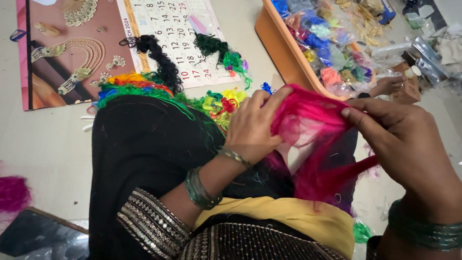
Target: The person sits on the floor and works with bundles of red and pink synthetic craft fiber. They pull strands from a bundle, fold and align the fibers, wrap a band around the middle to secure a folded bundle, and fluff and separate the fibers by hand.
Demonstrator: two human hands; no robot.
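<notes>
both hands working a tuft of pink thread over the lap

from my remote feed, biggest first: pale floor [53, 139] fills the frame, person seated on it, black fabric [144, 144] over the lap with a yellow cloth strip [288, 216] across the near edge. a wall calendar sheet [163, 29] lies flat on the floor at top left, next to a jewellery picture [62, 53]. orange tray [284, 48] at top right, packed with small bags of mixed coloured thread.

pink thread bundle [313, 130] sits centre-right, held up over the lap between both hands, strands trailing down toward the yellow cloth. left hand [252, 125] grips its left side, fingers curled and pressed together over the top of the tuft, green bangles on that wrist. right hand [399, 139] holds the right side, thumb and forefinger pinching the strands, other fingers folded behind; i can't tell if they touch thread.

smaller stuff: multicolour thread pile [134, 84] at the far edge of the lap, black thread hank [161, 60] and dark green hank [216, 48] on the calendar, magenta tuft [12, 192] at the left edge.
</notes>
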